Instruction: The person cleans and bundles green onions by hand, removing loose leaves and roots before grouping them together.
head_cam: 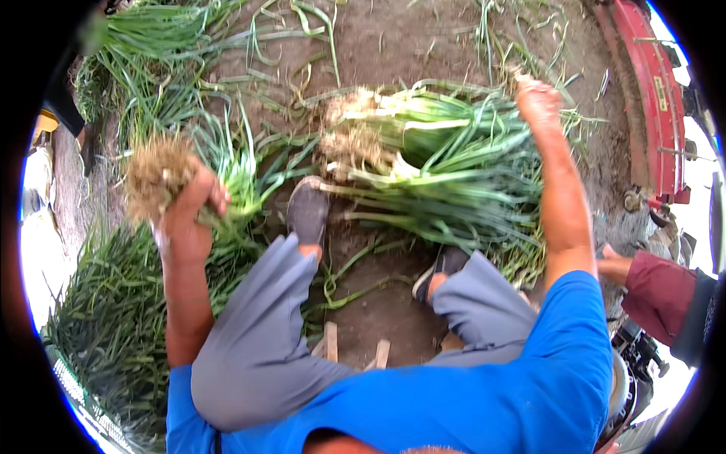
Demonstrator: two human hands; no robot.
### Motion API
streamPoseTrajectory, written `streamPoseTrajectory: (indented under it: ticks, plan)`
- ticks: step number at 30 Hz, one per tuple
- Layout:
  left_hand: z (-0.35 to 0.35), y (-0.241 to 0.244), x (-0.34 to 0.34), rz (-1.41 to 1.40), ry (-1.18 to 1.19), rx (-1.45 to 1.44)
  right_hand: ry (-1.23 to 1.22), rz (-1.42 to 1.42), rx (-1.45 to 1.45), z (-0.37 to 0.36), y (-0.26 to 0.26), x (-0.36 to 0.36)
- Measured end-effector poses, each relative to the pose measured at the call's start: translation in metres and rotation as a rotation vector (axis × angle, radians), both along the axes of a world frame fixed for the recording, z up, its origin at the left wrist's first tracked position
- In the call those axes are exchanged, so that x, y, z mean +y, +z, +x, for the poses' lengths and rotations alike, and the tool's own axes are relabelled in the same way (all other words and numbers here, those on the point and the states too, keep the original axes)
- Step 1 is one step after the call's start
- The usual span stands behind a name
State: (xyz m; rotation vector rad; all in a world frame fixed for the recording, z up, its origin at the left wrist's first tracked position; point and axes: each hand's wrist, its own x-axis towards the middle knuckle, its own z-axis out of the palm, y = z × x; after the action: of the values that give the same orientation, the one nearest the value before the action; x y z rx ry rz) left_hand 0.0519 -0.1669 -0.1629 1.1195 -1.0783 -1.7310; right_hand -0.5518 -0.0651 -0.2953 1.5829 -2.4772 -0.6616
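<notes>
My left hand [195, 207] is closed around a bunch of green onions at the base, with its shaggy brown roots [159, 176] pointing up and the leaves [241, 190] trailing away. In front of my feet lies a large pile of green onions [454, 147], roots to the left and green leaves to the right. Above the leaf end of that pile, my right hand [537, 102] is bent into a loose fist. A pale, blurred bit shows at its fingers, and I cannot tell whether it is held.
More green onions [164, 34] lie at the upper left. A leafy green heap [125, 318] rises beside my left leg. Loose leaves litter the bare soil [391, 45]. At the right stand a red metal machine [652, 102] and another person's leg in maroon trousers [658, 295].
</notes>
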Motion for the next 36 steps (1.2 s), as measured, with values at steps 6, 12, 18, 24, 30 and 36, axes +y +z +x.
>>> streamPoseTrajectory:
  ticks: [6, 12, 18, 24, 30, 36]
  plan:
    - [-0.019, 0.015, 0.01, -0.227, -0.116, -0.069, -0.052, -0.197, -0.482, 0.103, 0.051, 0.049]
    - [-0.025, 0.025, 0.038, -0.232, -0.069, 0.023, 0.242, -0.13, -0.546, 0.172, -0.024, 0.021]
    - [-0.018, 0.017, 0.054, -0.211, -0.092, -0.034, 0.313, -0.1, -0.429, 0.189, -0.069, 0.028]
    - [-0.02, -0.001, 0.048, -0.13, -0.074, -0.03, -0.045, -0.428, -0.725, 0.142, -0.026, -0.003]
    - [-0.02, 0.001, 0.047, -0.109, -0.076, -0.08, 0.229, -0.067, -0.616, 0.153, -0.064, -0.088]
    - [-0.014, -0.007, 0.042, -0.105, -0.088, -0.047, 0.295, 0.058, -0.445, 0.153, -0.135, -0.083]
